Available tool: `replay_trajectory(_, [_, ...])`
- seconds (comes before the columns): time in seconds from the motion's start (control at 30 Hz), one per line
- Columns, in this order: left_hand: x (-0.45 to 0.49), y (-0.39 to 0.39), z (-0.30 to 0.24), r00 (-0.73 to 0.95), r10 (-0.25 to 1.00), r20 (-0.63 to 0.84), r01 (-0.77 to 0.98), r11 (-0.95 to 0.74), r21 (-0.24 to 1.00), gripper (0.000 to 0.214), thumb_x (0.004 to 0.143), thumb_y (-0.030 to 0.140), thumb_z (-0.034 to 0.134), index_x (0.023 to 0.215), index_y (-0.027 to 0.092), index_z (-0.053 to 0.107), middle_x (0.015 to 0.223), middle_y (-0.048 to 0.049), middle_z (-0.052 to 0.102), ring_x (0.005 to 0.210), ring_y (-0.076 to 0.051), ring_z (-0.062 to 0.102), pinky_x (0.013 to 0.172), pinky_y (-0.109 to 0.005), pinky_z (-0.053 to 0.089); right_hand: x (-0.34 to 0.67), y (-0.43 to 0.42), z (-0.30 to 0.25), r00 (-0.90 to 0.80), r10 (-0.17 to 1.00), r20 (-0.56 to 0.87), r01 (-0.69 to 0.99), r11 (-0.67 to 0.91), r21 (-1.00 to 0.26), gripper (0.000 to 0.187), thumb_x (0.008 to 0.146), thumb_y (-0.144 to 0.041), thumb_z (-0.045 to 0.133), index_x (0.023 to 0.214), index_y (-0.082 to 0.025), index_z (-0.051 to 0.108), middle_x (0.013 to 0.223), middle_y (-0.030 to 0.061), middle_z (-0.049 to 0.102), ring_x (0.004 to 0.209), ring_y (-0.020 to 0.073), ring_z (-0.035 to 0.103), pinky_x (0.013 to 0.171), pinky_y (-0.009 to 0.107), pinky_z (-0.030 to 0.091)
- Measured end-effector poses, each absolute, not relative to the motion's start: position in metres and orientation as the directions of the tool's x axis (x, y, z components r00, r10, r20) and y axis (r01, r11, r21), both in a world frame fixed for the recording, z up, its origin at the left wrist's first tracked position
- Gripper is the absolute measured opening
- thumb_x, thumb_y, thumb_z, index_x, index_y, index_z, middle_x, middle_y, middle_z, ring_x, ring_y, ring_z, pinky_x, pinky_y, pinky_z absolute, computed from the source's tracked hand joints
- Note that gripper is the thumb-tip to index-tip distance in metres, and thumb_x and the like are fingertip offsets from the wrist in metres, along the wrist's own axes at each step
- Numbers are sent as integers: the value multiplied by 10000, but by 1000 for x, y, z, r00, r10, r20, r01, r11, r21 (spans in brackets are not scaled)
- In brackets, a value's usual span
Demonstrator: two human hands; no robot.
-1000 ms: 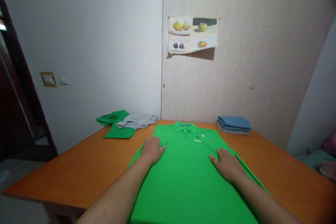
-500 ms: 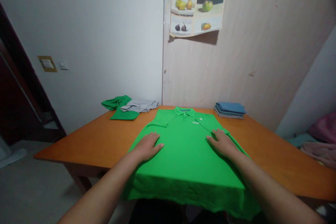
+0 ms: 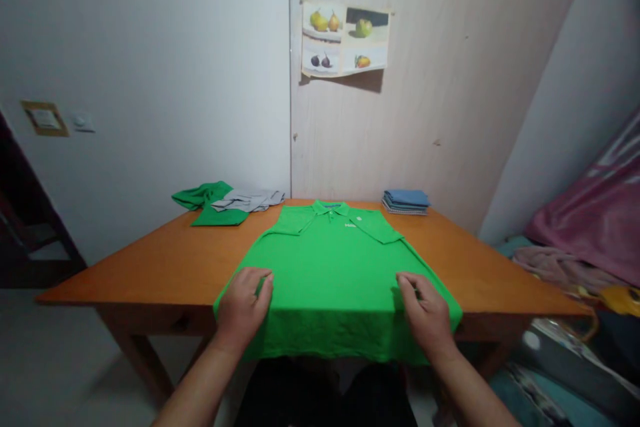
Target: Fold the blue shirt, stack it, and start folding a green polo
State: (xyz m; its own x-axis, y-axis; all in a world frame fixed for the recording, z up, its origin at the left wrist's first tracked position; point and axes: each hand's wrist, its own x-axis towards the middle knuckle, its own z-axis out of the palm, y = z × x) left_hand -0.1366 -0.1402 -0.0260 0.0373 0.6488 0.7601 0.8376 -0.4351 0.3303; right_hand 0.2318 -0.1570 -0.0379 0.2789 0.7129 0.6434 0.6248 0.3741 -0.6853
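Observation:
A green polo shirt [image 3: 330, 260] lies front up on the orange wooden table [image 3: 165, 260], collar toward the wall and hem hanging over the near edge. My left hand [image 3: 244, 307] sits on the shirt's lower left part at the table edge, fingers curled down into the fabric. My right hand [image 3: 426, 310] sits on the lower right part, its fingers bent and pinching the cloth in the same way. Both sleeves lie spread out to the sides.
A crumpled green and grey pile of clothes [image 3: 225, 201] lies at the table's far left. A folded blue stack [image 3: 406, 201] sits at the far right. A fruit poster [image 3: 344, 39] hangs on the wall. Pink bedding [image 3: 585, 220] lies to the right.
Both hands slid down the shirt from its chest toward the hem at the near table edge, and their flat fingers curled. The view pulled back from the table.

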Motion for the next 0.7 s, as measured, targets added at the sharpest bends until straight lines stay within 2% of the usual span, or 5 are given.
replay_trajectory(0.17, [-142,-169,-53,-109,533,839,845,-395,360,214,931,386,547,931,208,666,894,-61,664,886,-231,632,862,-361,490,256,-186,-71,550,667,503,471,250,-846,379,865,-542,531,889,-193,677,805,30,677,824,221,611,798,340,454])
replay_trajectory(0.27, [-154,-182,-76,-241,591,770,788,-343,511,261,915,438,538,897,207,658,867,-52,637,846,-226,627,827,-356,502,284,-196,-102,693,645,322,321,123,-939,337,814,-525,562,844,-202,652,755,4,644,796,218,587,770,333,441])
replay_trajectory(0.37, [-171,-187,-105,-439,669,600,676,-194,711,346,871,521,537,894,192,638,878,-56,615,804,-234,627,785,-379,522,308,-200,-130,796,588,144,144,47,-989,340,702,-478,647,909,-209,642,871,13,672,908,240,594,828,339,442])
replay_trajectory(0.53, [-189,-181,-139,-609,685,401,468,-98,878,638,720,631,661,1138,159,559,1150,-128,599,1006,-295,643,873,-445,531,320,-198,-150,703,711,37,12,41,-999,448,597,-466,688,963,-210,660,975,27,702,969,257,630,770,331,483])
replay_trajectory(0.7, [-188,-178,-139,-551,809,205,159,-140,977,725,620,602,767,1152,156,559,1165,-143,652,1093,-314,640,901,-413,537,317,-195,-151,484,871,-85,-105,-39,-994,419,607,-486,713,941,-235,686,958,8,737,973,251,648,767,333,475])
